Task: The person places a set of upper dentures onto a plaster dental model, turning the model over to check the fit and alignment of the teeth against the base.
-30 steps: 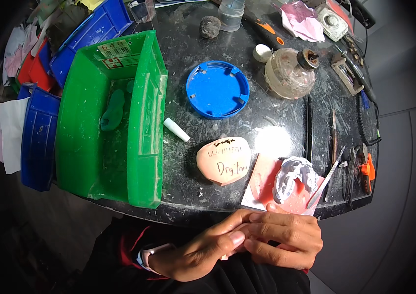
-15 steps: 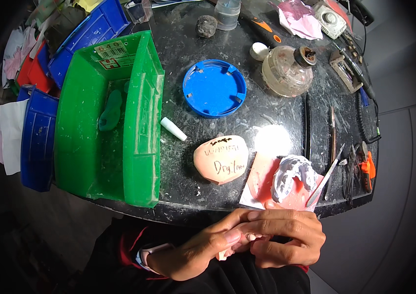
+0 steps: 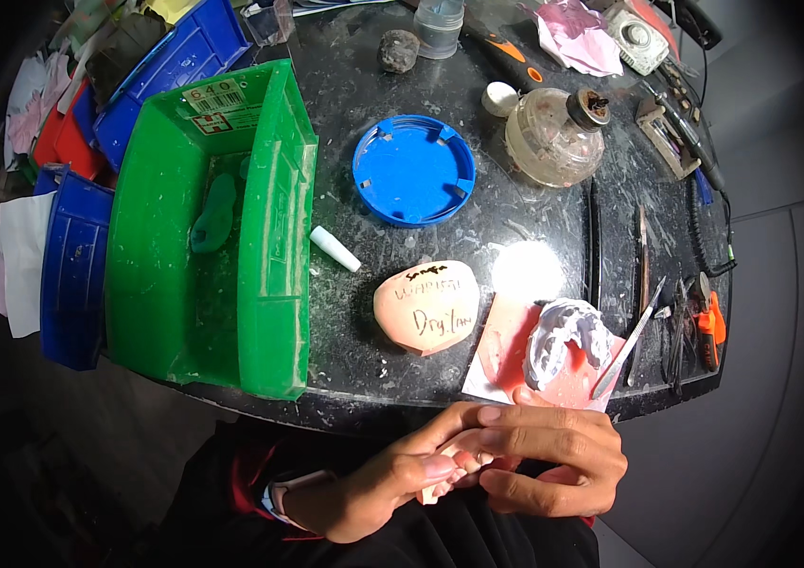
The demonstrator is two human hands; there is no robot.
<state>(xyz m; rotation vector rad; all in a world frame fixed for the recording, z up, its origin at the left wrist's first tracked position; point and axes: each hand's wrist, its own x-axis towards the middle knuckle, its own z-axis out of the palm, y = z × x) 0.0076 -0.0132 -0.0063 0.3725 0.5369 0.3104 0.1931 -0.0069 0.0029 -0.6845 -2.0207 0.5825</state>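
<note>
Just below the table's front edge, my left hand (image 3: 378,492) is closed round a pale pink dental cast (image 3: 466,462) with a row of teeth; its thumb lies along the teeth. My right hand (image 3: 558,454) grips the same cast from the other side, with bent fingers over it that hide much of its far part. Close above my right hand, a white and grey horseshoe-shaped dental impression (image 3: 563,341) rests on a pink sheet (image 3: 506,346). A second pink plaster block (image 3: 427,308) with handwriting on its flat face sits left of the sheet.
A deep green bin (image 3: 279,246) stands at the left, holding a green piece. Beyond the plaster block are a blue ring-shaped lid (image 3: 413,170), a white tube (image 3: 335,249) and a glass spirit burner (image 3: 553,142). Metal hand tools (image 3: 634,336) and orange-handled pliers (image 3: 710,327) lie at the right.
My right hand's fingers have shifted and spread slightly. More of the cast and its teeth shows between the hands now.
</note>
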